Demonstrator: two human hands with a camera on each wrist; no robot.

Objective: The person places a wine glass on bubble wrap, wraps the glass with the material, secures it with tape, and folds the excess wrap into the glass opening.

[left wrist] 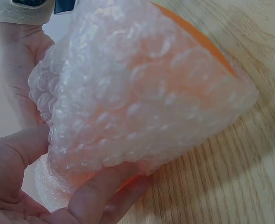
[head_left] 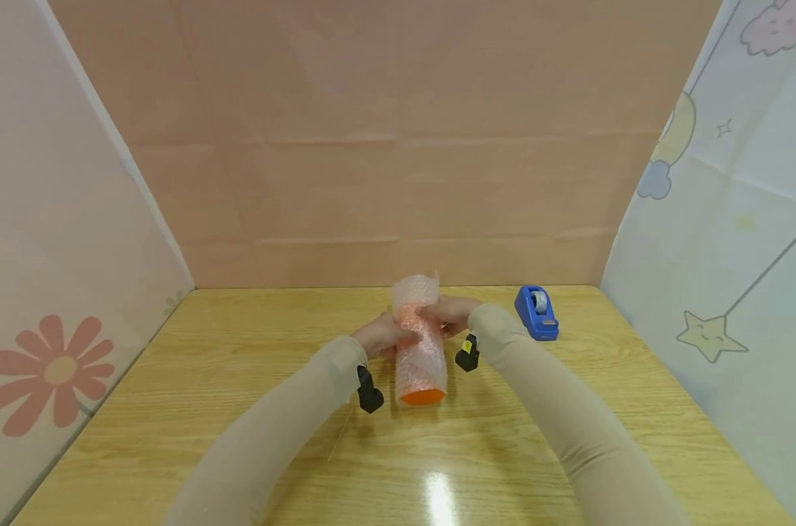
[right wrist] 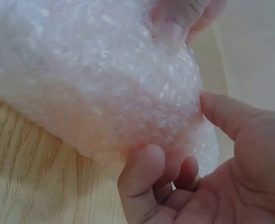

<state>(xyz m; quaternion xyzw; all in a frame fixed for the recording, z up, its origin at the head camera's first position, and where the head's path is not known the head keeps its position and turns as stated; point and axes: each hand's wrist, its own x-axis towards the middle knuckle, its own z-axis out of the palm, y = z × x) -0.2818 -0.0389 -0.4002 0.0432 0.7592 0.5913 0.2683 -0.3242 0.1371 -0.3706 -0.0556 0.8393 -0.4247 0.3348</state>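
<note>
A roll of clear bubble wrap (head_left: 421, 361) lies lengthwise on the table, wound round an orange thing whose flat end (head_left: 422, 397) shows at the near side. The wrap hides what kind of thing it is. My left hand (head_left: 381, 334) grips the roll from the left, thumb on top and fingers curled beneath its side in the left wrist view. From the right, a little farther back, my right hand (head_left: 453, 310) holds the wrap. In the right wrist view its thumb and bent fingers (right wrist: 142, 175) touch the bubbled surface.
A blue tape dispenser (head_left: 537, 314) with a roll of tape stands at the back right of the wooden table (head_left: 226, 351). A tan backdrop (head_left: 398, 183) rises behind the table, and printed panels stand at both sides.
</note>
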